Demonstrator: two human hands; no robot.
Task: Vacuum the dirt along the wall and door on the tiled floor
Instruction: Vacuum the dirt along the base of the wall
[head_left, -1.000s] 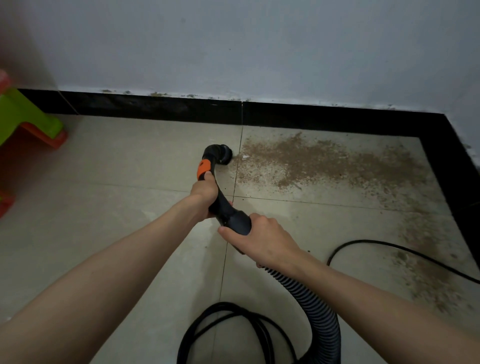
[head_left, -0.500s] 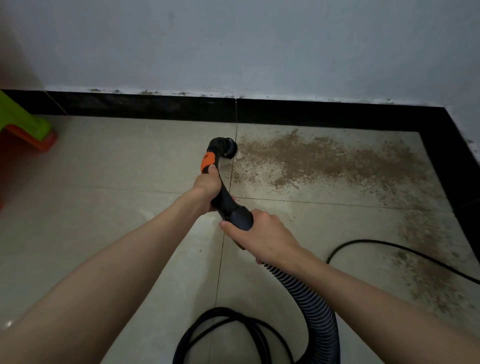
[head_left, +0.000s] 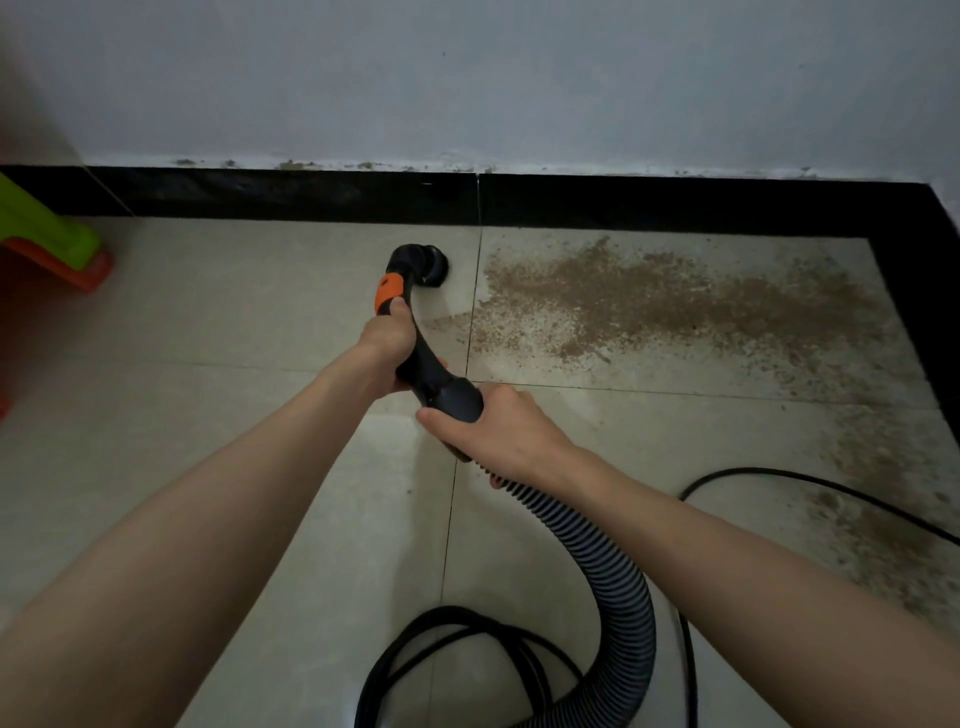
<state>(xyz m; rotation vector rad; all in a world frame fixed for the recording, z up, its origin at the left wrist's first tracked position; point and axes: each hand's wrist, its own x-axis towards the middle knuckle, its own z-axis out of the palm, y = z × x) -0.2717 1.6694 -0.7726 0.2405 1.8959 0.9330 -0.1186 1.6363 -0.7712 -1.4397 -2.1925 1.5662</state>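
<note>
A black vacuum handle with an orange button (head_left: 389, 296) curves down to a round brush nozzle (head_left: 428, 262) resting on the beige tiled floor (head_left: 234, 322), just left of a tile joint. My left hand (head_left: 387, 345) grips the handle below the button. My right hand (head_left: 488, 426) grips the grey cuff where the ribbed hose (head_left: 618, 603) joins. A brown patch of dirt (head_left: 649, 301) spreads right of the nozzle along the black skirting (head_left: 649, 205) under the white wall. More dirt (head_left: 883, 525) lies along the right-hand skirting.
A black power cord (head_left: 810, 480) crosses the floor at the right, and loops of it (head_left: 467, 644) lie near the bottom edge. A green and orange plastic stool (head_left: 47, 244) stands at the far left by the wall.
The nozzle has slid forward and slightly left, toward the skirting, leaving a cleaner strip at the dirt's left edge. Both hands keep their grip.
</note>
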